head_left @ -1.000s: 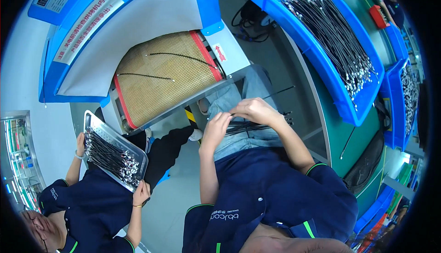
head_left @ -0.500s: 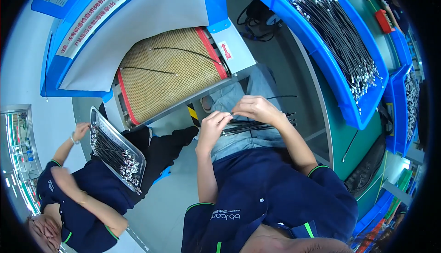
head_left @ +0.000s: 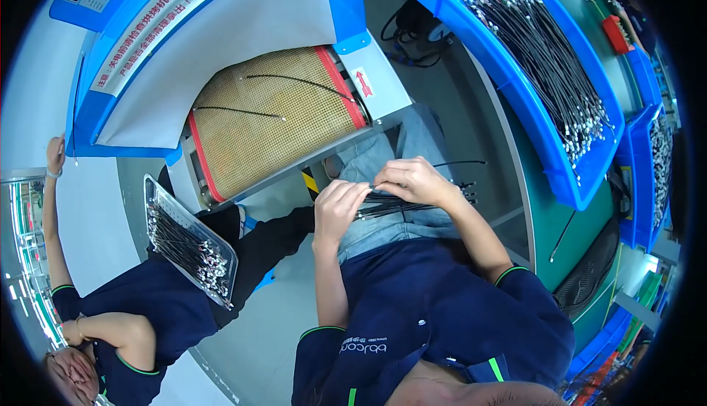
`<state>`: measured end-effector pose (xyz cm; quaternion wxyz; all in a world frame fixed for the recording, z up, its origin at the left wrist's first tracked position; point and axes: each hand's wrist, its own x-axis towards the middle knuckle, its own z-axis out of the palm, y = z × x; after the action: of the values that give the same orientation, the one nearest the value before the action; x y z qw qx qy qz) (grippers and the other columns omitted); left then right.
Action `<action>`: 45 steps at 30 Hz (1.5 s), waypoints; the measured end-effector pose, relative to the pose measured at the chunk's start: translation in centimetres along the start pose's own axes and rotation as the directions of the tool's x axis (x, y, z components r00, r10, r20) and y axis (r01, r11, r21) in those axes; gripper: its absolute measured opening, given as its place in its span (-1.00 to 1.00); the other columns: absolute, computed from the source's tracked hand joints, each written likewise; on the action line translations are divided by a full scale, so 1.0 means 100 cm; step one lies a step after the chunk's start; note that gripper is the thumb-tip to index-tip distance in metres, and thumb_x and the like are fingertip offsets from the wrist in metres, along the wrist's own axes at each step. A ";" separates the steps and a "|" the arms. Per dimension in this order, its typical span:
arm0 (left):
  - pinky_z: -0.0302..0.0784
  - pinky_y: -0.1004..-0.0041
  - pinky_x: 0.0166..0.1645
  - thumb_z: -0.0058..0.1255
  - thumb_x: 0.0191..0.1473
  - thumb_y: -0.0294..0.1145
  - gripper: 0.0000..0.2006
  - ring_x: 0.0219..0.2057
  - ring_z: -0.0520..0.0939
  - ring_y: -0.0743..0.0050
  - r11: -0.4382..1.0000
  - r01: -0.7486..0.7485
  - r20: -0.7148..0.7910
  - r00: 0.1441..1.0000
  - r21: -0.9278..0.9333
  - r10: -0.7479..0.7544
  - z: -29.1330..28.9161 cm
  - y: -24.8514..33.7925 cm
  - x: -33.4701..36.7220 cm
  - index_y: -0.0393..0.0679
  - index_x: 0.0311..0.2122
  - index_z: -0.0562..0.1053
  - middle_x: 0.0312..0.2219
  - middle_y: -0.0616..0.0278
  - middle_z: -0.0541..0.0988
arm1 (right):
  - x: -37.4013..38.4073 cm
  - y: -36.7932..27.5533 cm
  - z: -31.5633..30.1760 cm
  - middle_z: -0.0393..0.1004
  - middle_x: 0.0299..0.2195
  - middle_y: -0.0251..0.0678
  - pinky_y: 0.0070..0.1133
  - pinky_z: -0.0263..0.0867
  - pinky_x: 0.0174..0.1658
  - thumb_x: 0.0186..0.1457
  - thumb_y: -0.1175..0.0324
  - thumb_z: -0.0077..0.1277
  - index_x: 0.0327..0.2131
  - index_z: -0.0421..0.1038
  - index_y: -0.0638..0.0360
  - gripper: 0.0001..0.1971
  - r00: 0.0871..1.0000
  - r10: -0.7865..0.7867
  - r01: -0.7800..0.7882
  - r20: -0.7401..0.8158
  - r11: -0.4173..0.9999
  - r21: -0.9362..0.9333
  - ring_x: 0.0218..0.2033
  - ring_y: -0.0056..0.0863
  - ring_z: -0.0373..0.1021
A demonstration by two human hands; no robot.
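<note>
My left hand point(head_left: 340, 208) and my right hand point(head_left: 417, 183) meet above my lap, fingers pinched together at one end of a thin black cable point(head_left: 460, 162). The cable's free end sticks out to the right beyond my right hand. Its pinched end is mostly hidden by my fingertips. Under my hands, a bundle of black cables point(head_left: 394, 205) with small metal ends lies across my thighs in light blue jeans point(head_left: 431, 227).
Ahead, a mesh conveyor belt point(head_left: 276, 122) with red edges carries two black cables beneath a blue machine hood point(head_left: 345, 4). At right, a blue bin point(head_left: 497, 85) holds many cables. A co-worker point(head_left: 158, 288) at left has a tray point(head_left: 230, 277) of cables.
My hands stay pinched together almost in place, and the cable's free end shifts slightly right and down. The co-worker's one hand has left the tray and risen beside the machine; the other is drawn back.
</note>
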<state>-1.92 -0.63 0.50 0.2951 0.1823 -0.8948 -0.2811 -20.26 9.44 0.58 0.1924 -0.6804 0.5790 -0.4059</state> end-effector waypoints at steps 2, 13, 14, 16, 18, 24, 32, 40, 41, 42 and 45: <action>0.51 0.38 -0.32 0.24 -0.16 -0.51 -0.84 -0.41 0.59 0.27 1.000 -0.008 -0.033 0.999 0.025 0.009 0.002 0.000 0.001 -0.20 -0.38 0.57 -0.46 0.22 0.59 | 0.001 -0.002 -0.001 0.44 -0.47 -0.35 -0.45 0.36 -0.42 0.00 0.33 0.10 -0.38 0.45 0.12 -0.88 1.000 0.015 -0.014 0.019 0.999 -0.036 -0.44 -0.32 0.44; 0.51 0.38 -0.32 0.19 -0.21 -0.59 -0.86 -0.41 0.59 0.27 1.000 -0.012 -0.052 0.999 -0.020 0.011 0.007 -0.001 -0.003 -0.20 -0.44 0.52 -0.46 0.22 0.58 | -0.001 -0.003 -0.008 0.46 -0.48 -0.31 -0.43 0.35 -0.43 -0.02 0.35 0.13 -0.39 0.48 0.14 -0.88 0.994 0.110 -0.110 0.007 0.994 0.025 -0.47 -0.27 0.43; 0.51 0.38 -0.33 0.19 -0.22 -0.59 -0.86 -0.42 0.59 0.27 1.000 -0.015 -0.035 0.999 -0.022 0.014 0.007 -0.002 -0.003 -0.20 -0.44 0.52 -0.46 0.22 0.58 | -0.001 -0.002 -0.009 0.46 -0.48 -0.30 -0.43 0.35 -0.43 -0.02 0.36 0.13 -0.39 0.49 0.15 -0.88 0.990 0.138 -0.138 0.000 0.990 0.041 -0.47 -0.26 0.42; 0.51 0.38 -0.34 0.19 -0.23 -0.60 -0.86 -0.42 0.59 0.28 0.999 -0.015 -0.013 1.000 -0.044 0.014 0.008 -0.002 -0.002 -0.20 -0.45 0.52 -0.47 0.22 0.57 | -0.002 -0.001 -0.011 0.46 -0.48 -0.29 -0.42 0.34 -0.43 -0.02 0.36 0.13 -0.40 0.49 0.15 -0.89 0.992 0.130 -0.130 0.006 0.991 0.038 -0.48 -0.25 0.42; 0.50 0.39 -0.34 0.20 -0.24 -0.60 -0.85 -0.43 0.59 0.28 0.999 -0.011 -0.036 0.999 -0.045 0.009 0.009 -0.002 -0.001 -0.20 -0.45 0.52 -0.48 0.22 0.57 | -0.002 -0.002 -0.011 0.46 -0.48 -0.28 -0.42 0.34 -0.42 -0.03 0.37 0.14 -0.41 0.50 0.16 -0.89 0.991 0.136 -0.136 0.006 0.990 0.042 -0.49 -0.24 0.42; 0.50 0.37 -0.33 0.20 -0.24 -0.60 -0.85 -0.42 0.58 0.26 1.000 -0.021 -0.039 0.999 -0.002 0.021 0.004 -0.007 -0.001 -0.21 -0.46 0.51 -0.48 0.20 0.56 | 0.000 -0.004 -0.012 0.48 -0.45 -0.24 -0.41 0.36 -0.37 -0.01 0.36 0.12 -0.38 0.49 0.18 -0.87 0.981 0.187 -0.190 0.050 0.980 0.062 -0.45 -0.20 0.43; 0.47 0.35 -0.26 0.13 -0.13 -0.61 -0.77 -0.35 0.56 0.19 0.990 0.140 -0.056 0.989 0.007 -0.140 -0.008 -0.027 -0.008 -0.23 -0.27 0.45 -0.42 0.16 0.54 | -0.021 0.010 -0.046 0.51 -0.42 -0.23 -0.42 0.37 -0.29 -0.01 0.36 0.10 -0.36 0.51 0.18 -0.86 0.941 0.339 -0.338 -0.006 0.935 -0.107 -0.37 -0.23 0.46; 0.48 0.50 -0.21 0.13 0.01 -0.50 -0.73 -0.33 0.56 0.46 0.737 0.601 0.000 0.775 -0.310 -0.632 0.022 -0.039 -0.025 -0.24 -0.15 0.40 -0.35 0.18 0.54 | -0.014 0.007 -0.039 0.51 -0.48 -0.25 -0.42 0.37 -0.34 -0.02 0.33 0.11 -0.43 0.52 0.18 -0.87 0.927 0.369 -0.374 -0.062 0.915 -0.149 -0.41 -0.26 0.46; 0.47 0.53 -0.20 0.13 0.03 -0.49 -0.72 -0.32 0.56 0.52 0.570 0.728 0.120 0.650 -0.380 -0.750 0.030 -0.037 -0.026 -0.24 -0.13 0.40 -0.34 0.19 0.54 | -0.012 0.006 -0.035 0.51 -0.48 -0.25 -0.42 0.37 -0.34 -0.02 0.33 0.11 -0.43 0.52 0.18 -0.87 0.936 0.347 -0.351 -0.056 0.923 -0.156 -0.41 -0.26 0.46; 0.45 0.59 -0.17 0.10 0.06 -0.52 -0.69 -0.30 0.54 0.60 0.535 0.714 0.197 0.665 -0.451 -0.721 0.039 -0.033 -0.026 -0.26 -0.08 0.37 -0.30 0.24 0.53 | -0.008 0.007 -0.030 0.51 -0.48 -0.25 -0.41 0.37 -0.35 -0.02 0.33 0.10 -0.43 0.52 0.17 -0.87 0.945 0.324 -0.327 -0.050 0.931 -0.164 -0.42 -0.25 0.46; 0.46 0.59 -0.18 0.04 0.14 -0.45 -0.71 -0.29 0.53 0.59 0.164 0.424 0.230 0.731 -0.891 -0.642 0.069 -0.012 -0.026 -0.26 -0.04 0.38 -0.30 0.24 0.51 | -0.002 0.006 -0.016 0.51 -0.48 -0.24 -0.39 0.37 -0.35 -0.01 0.32 0.09 -0.42 0.51 0.17 -0.86 0.957 0.289 -0.289 -0.025 0.944 -0.156 -0.41 -0.23 0.46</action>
<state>-4.07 2.43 -5.92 0.3131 0.3216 -0.4302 -0.7832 -21.88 9.83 1.01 0.1948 -0.6008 0.7030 -0.3269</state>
